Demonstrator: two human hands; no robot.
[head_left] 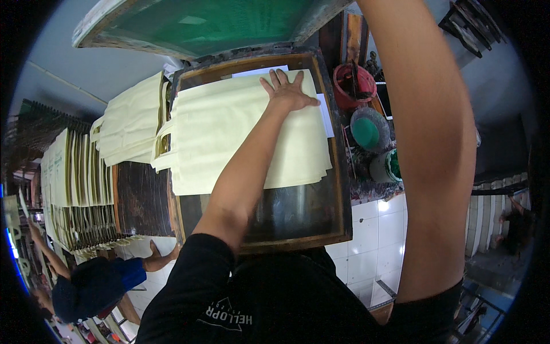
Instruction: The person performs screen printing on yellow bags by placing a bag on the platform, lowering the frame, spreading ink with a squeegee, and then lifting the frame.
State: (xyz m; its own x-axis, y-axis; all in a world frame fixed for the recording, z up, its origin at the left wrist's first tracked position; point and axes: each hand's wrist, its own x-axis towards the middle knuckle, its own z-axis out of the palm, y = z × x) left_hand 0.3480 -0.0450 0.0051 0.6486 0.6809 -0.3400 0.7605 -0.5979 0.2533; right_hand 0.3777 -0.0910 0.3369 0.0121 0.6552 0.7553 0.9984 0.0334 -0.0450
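A cream cloth tote bag [229,126] lies flat on the glass-topped, wood-edged board [292,215] in front of me, its handles toward the left. My left hand [290,92] presses palm-down on the bag's far right corner, fingers spread and holding nothing. White paper [325,114] sticks out from under the bag at the right and far edges. Over the far side of the board, a printing screen with green mesh [212,26] is tilted up. My right arm [429,126] reaches up past the screen's right end, and its hand lies outside the picture.
More cream bags [132,117] lie to the left, beside a rack hung with several bags [74,172]. At right stand a red bucket [344,77], a bowl of green ink [366,133] and an ink tub [382,166]. Another person [97,286] is at lower left.
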